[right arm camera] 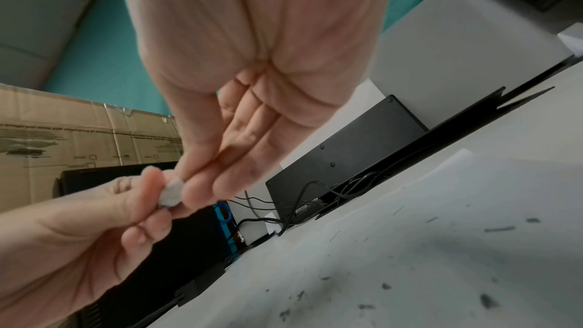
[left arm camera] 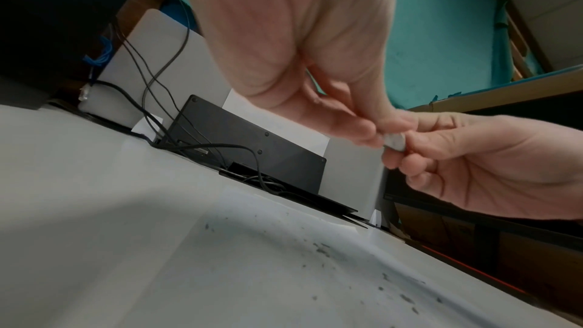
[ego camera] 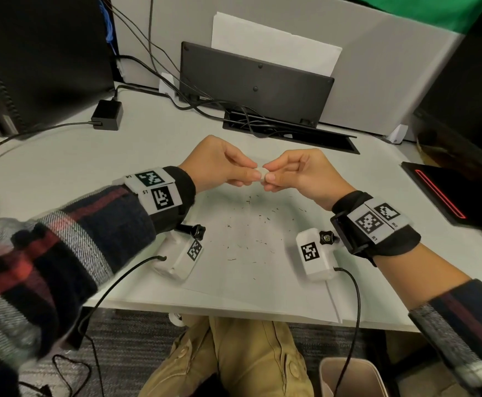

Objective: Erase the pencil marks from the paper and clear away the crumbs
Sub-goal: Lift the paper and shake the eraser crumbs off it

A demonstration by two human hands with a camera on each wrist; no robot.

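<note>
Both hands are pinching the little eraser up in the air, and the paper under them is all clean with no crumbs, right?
Not quite. Both the left hand and right hand pinch the eraser, but the paper isn't clean: dark eraser crumbs are scattered across it, as the head view shows.

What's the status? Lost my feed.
Left hand and right hand both pinch the eraser above the paper. Crumbs uncleared. Nothing in the way.
</note>
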